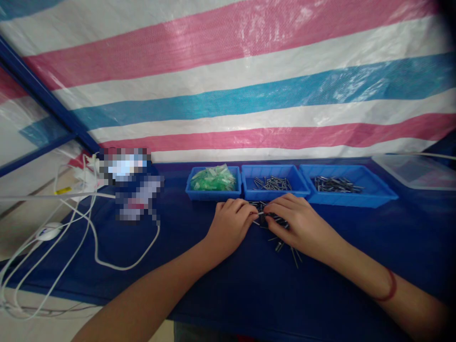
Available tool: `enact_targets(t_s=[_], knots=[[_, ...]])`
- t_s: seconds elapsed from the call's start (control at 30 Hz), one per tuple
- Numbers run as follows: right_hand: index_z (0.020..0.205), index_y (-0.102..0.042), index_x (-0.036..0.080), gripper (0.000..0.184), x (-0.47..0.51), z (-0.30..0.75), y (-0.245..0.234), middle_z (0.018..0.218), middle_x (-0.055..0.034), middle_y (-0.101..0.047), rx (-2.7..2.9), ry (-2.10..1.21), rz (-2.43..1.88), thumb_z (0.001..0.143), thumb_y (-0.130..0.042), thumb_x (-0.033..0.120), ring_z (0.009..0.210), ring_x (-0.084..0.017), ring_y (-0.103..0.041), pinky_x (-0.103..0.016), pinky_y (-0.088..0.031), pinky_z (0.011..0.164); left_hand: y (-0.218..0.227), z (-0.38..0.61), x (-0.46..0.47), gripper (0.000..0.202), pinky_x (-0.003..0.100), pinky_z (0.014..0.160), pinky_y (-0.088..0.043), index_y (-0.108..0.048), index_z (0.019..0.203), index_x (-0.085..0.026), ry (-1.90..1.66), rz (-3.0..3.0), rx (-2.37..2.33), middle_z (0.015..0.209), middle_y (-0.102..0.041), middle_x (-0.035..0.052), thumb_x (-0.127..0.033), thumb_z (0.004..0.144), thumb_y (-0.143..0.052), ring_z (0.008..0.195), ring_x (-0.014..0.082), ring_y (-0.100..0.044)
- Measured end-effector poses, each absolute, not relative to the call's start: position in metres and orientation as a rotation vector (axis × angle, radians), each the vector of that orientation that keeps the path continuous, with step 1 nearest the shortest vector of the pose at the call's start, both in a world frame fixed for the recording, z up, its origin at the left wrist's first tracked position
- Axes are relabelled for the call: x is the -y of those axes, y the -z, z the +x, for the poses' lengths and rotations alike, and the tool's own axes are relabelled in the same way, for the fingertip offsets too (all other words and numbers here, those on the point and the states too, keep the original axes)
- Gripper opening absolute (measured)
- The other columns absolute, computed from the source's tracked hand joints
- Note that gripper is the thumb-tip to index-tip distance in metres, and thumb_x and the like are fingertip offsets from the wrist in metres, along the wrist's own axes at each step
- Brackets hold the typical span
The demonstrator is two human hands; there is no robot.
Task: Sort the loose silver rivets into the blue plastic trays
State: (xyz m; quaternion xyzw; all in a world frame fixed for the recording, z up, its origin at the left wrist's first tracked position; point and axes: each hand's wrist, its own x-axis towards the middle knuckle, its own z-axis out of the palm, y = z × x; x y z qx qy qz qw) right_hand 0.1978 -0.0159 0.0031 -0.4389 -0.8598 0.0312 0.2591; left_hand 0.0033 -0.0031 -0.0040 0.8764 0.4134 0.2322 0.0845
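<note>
Three blue bins (260, 194) stand behind half-hidden metal pins (264, 221); white cables (117, 269) sprawl left.

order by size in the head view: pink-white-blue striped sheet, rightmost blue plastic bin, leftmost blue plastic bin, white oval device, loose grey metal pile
striped sheet
rightmost blue bin
leftmost blue bin
white oval device
Unranked: metal pile, partly hidden by the right hand.

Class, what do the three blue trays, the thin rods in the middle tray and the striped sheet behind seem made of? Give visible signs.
Blue trays: probably moulded plastic, smooth and slightly glossy, with even colour throughout.
Thin rods: likely metal, smooth, silvery-grey with bright glints; which metal stays open.
Striped sheet: seemingly woven plastic, shiny, with fine texture and creases catching light.
</note>
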Motion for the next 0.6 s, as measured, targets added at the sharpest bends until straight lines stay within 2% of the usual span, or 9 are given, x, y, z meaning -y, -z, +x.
enact_targets(t_s=[0.13, 0.37, 0.6], knots=[[0.093, -0.063, 0.021, 0.012, 0.0166, 0.1925, -0.0002, 0.09, -0.0061, -0.068, 2.187, -0.323, -1.125, 0.087, -0.052, 0.024, 0.085, -0.021, -0.061, -0.036, -0.047, 0.077, 0.0028, 0.0021, 0.0008, 0.02, 0.033, 0.083, -0.04, -0.061, 0.098, -0.019, -0.798, 2.468, -1.15, 0.097, -0.065, 0.0038, -0.028, 0.096, -0.043, 0.09, 0.0177, -0.058], [0.088, -0.064, 0.022, 0.018, 0.0186, 0.1902, 0.0021, 0.087, -0.0053, -0.068, 2.014, -0.53, -1.17, 0.09, -0.049, 0.032, 0.079, -0.019, -0.062, -0.032, -0.049, 0.069, 0.0066, 0.0031, -0.0007, 0.019, 0.03, 0.086, -0.047, -0.062, 0.102, -0.019, -1.0, 2.278, -0.95, 0.1, -0.062, 0.0068, -0.025, 0.094, -0.046, 0.095, 0.0177, -0.059], [0.085, -0.062, 0.021, 0.017, 0.0194, 0.1917, -0.0034, 0.083, -0.0045, -0.067, 1.902, -0.601, -1.176, 0.089, -0.05, 0.031, 0.076, -0.018, -0.062, -0.031, -0.048, 0.068, 0.004, 0.0048, 0.0011, 0.016, 0.025, 0.069, -0.048, -0.065, 0.091, -0.017, -1.068, 1.911, -1.12, 0.085, -0.067, 0.0029, -0.031, 0.086, -0.059, 0.075, 0.0147, -0.061]])
